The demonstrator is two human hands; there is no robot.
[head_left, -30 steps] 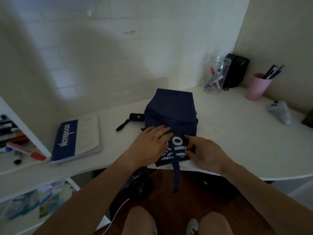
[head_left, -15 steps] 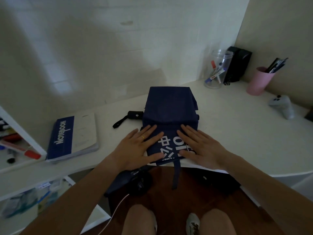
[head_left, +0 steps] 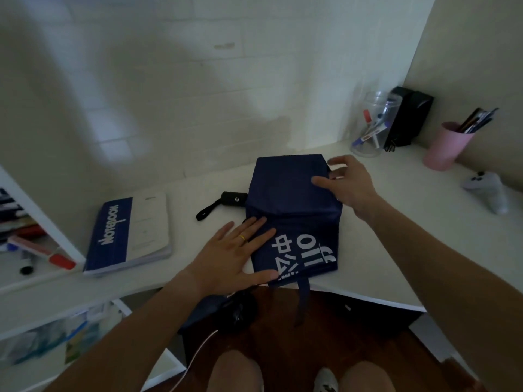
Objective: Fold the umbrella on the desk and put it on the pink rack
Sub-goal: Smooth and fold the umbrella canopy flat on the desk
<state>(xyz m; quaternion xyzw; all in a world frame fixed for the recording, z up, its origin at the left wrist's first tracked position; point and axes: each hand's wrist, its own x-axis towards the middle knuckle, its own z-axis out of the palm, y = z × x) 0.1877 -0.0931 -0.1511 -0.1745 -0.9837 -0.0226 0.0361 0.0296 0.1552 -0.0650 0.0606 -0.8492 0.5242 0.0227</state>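
Observation:
The navy umbrella (head_left: 288, 202) lies collapsed and flattened on the white desk (head_left: 396, 236), its canopy spread in a rough rectangle with white lettering near me. Its black handle (head_left: 233, 198) with a wrist loop pokes out at the left. A closure strap (head_left: 303, 301) hangs over the desk's front edge. My left hand (head_left: 235, 258) lies flat, fingers spread, on the canopy's near left part. My right hand (head_left: 346, 183) is at the canopy's far right corner, thumb on the cloth and fingers curled by its edge. No pink rack is in view.
A blue and white notebook (head_left: 130, 233) lies left of the umbrella. At the back right stand a clear jar of pens (head_left: 370, 128), a black box (head_left: 407, 117) and a pink cup of pens (head_left: 447, 145). A white controller (head_left: 489, 190) lies right. White shelves (head_left: 36, 250) stand left.
My right hand left the lettered near part and reached to the canopy's far right corner. My left hand slid slightly left, still flat on the cloth.

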